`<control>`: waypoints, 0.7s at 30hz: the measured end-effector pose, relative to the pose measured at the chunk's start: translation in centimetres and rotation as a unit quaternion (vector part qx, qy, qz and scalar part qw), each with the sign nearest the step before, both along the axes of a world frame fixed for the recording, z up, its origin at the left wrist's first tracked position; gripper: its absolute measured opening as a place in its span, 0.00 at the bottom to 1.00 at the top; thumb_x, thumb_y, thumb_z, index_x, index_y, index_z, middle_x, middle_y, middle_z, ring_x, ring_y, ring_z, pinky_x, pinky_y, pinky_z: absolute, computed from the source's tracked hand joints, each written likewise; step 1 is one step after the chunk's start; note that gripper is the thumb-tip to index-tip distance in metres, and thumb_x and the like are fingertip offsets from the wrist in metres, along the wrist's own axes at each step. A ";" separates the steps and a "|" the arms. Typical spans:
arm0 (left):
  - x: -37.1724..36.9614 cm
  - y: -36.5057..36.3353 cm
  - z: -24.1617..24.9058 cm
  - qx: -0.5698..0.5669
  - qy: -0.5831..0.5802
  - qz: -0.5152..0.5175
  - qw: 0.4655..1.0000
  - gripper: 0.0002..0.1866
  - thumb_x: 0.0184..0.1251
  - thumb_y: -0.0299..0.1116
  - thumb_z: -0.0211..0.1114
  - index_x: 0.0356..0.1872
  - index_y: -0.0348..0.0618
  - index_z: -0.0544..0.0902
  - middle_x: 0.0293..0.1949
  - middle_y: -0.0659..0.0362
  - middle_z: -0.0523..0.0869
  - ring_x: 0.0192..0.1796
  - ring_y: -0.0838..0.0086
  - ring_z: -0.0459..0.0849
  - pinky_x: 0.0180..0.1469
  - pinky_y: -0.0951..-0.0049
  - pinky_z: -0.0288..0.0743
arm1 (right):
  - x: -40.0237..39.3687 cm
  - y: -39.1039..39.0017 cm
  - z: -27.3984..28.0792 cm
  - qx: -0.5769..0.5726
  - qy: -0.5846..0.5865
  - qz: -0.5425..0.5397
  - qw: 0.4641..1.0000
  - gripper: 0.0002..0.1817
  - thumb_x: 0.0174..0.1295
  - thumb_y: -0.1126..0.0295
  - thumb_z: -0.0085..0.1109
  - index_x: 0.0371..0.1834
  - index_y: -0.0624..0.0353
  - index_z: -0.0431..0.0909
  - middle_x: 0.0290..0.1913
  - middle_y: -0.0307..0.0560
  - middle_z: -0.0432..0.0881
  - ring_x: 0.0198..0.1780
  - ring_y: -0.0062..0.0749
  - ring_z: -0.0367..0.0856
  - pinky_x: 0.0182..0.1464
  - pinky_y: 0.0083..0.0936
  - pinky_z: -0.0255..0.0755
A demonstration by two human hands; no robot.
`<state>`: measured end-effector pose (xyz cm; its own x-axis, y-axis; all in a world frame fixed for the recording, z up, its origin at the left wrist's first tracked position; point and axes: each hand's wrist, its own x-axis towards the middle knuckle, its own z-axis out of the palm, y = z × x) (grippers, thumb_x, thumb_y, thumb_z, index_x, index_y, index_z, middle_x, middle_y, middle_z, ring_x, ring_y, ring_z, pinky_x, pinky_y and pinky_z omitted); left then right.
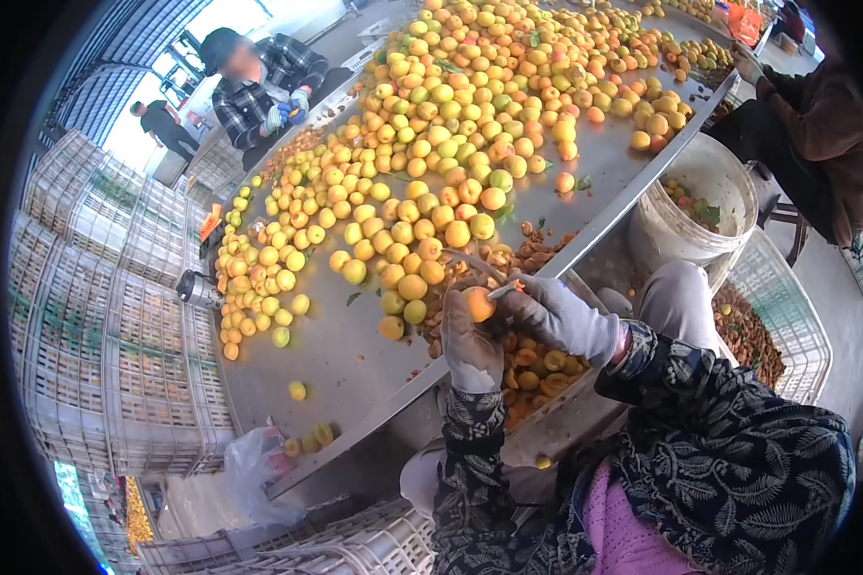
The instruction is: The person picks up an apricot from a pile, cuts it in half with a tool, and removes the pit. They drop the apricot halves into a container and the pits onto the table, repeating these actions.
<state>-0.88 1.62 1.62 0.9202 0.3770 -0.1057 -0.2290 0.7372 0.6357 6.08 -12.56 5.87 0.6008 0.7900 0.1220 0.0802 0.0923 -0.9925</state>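
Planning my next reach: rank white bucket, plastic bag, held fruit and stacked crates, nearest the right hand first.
1. Held fruit, in the left hand.
2. White bucket, to the right.
3. Plastic bag, left, at the table's edge.
4. Stacked crates, far left.

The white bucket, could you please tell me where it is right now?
In the head view, the white bucket is on the right, just beyond the person's knee, between the table's edge and a pale crate.

Near the frame's center, the left hand (472, 347) holds a fruit (479, 305), the right hand (568, 318) beside it. A bucket (660, 230) stands upper right.
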 end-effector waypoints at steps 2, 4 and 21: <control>0.0 -0.1 0.1 0.009 -0.014 0.003 1.000 0.19 0.78 0.49 0.51 0.49 0.42 0.75 0.43 0.59 0.80 0.46 0.71 0.81 0.48 0.69 0.80 | -0.3 0.3 -0.3 -0.004 -0.006 -0.009 1.000 0.23 0.76 0.55 0.46 0.56 0.67 0.74 0.45 0.50 0.84 0.49 0.28 0.80 0.53 0.28 0.73; -0.3 -0.7 1.2 0.118 -0.017 0.035 0.992 0.19 0.78 0.48 0.51 0.48 0.41 0.75 0.43 0.59 0.79 0.46 0.72 0.80 0.49 0.69 0.79 | -0.6 0.4 -0.5 -0.007 -0.013 -0.019 1.000 0.23 0.76 0.56 0.46 0.55 0.67 0.75 0.45 0.49 0.84 0.48 0.28 0.80 0.52 0.28 0.73; -0.5 0.1 3.4 0.115 0.021 0.143 0.983 0.24 0.73 0.49 0.60 0.56 0.40 0.73 0.49 0.55 0.80 0.51 0.64 0.79 0.53 0.60 0.78 | 1.9 2.1 -0.8 -0.228 -0.372 -0.146 0.888 0.13 0.68 0.63 0.55 0.43 0.63 0.71 0.30 0.59 0.81 0.38 0.59 0.82 0.38 0.43 0.74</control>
<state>-1.35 1.74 5.05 0.7692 0.6386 -0.0236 -0.3761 0.4822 0.7912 7.93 -10.44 5.10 0.6752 0.6834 0.2775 0.6833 -0.4380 -0.5842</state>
